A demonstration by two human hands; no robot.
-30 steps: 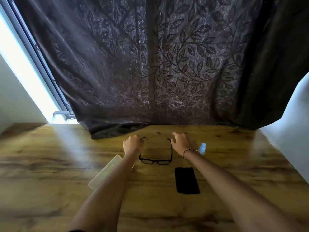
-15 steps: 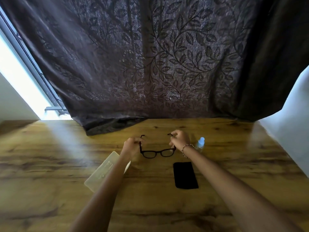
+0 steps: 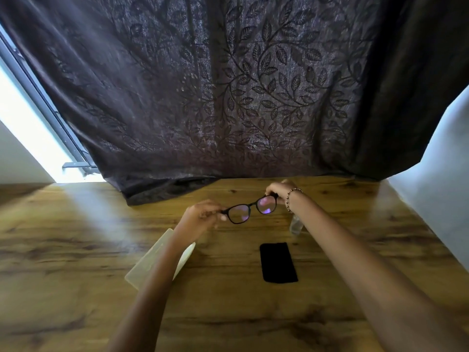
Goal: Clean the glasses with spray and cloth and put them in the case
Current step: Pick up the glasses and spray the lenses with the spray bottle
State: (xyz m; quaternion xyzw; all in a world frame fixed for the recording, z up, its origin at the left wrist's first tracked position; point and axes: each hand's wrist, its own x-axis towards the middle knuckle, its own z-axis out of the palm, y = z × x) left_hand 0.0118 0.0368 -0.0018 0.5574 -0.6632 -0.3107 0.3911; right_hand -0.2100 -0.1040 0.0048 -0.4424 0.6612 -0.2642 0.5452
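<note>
Black-framed glasses [image 3: 250,209] hang above the wooden table [image 3: 76,250], tilted with their right side higher. My left hand [image 3: 200,219] grips the frame's left end and my right hand [image 3: 280,190], with a bead bracelet on the wrist, grips the right end. A black cloth [image 3: 278,262] lies flat on the table below the glasses. The pale translucent case [image 3: 152,260] lies to the left, partly hidden by my left forearm. A small clear spray bottle [image 3: 296,226] stands behind my right wrist, mostly hidden.
A dark curtain [image 3: 228,85] with a leaf pattern hangs across the back and drapes onto the table's far edge. A bright window strip [image 3: 30,128] is at the far left. A white wall [image 3: 436,199] borders the table on the right.
The glasses lay on the table with both hands at their temples. Both hands have lifted them off the table and turned the lenses toward me, right side higher.
</note>
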